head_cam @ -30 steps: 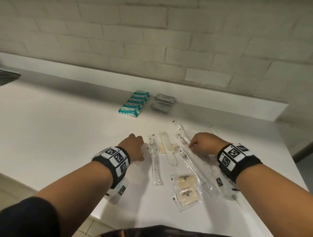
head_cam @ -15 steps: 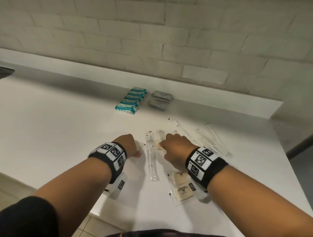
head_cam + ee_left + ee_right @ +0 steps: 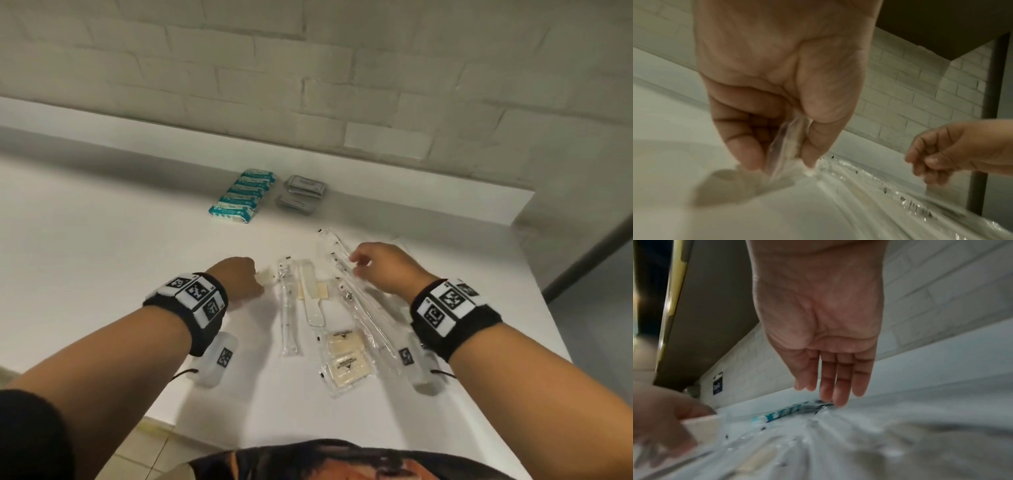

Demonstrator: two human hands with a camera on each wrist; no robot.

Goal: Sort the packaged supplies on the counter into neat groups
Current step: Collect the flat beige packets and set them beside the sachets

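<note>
On the white counter [image 3: 102, 274] my left hand [image 3: 257, 279] pinches a small clear packet [image 3: 786, 146] between thumb and fingers, just above the surface. To its right lie a long clear tube packet [image 3: 287, 308], a packaged white comb [image 3: 311, 294] and two cream soap packets [image 3: 346, 359]. Over several long clear packets [image 3: 366, 311] further right hovers my right hand [image 3: 352, 263]. In the right wrist view its fingers [image 3: 838, 386] hang straight with nothing in them, their tips close to the packets.
A row of teal packets [image 3: 239, 195] and a stack of grey packets [image 3: 301, 193] sit near the back ledge. A white brick wall rises behind. The counter's front edge runs just before my body, and its right end drops off near a dark post [image 3: 589, 253].
My right hand went left to the middle packets half a second ago and is now back right over the long clear packets. My left hand stayed put with its small packet.
</note>
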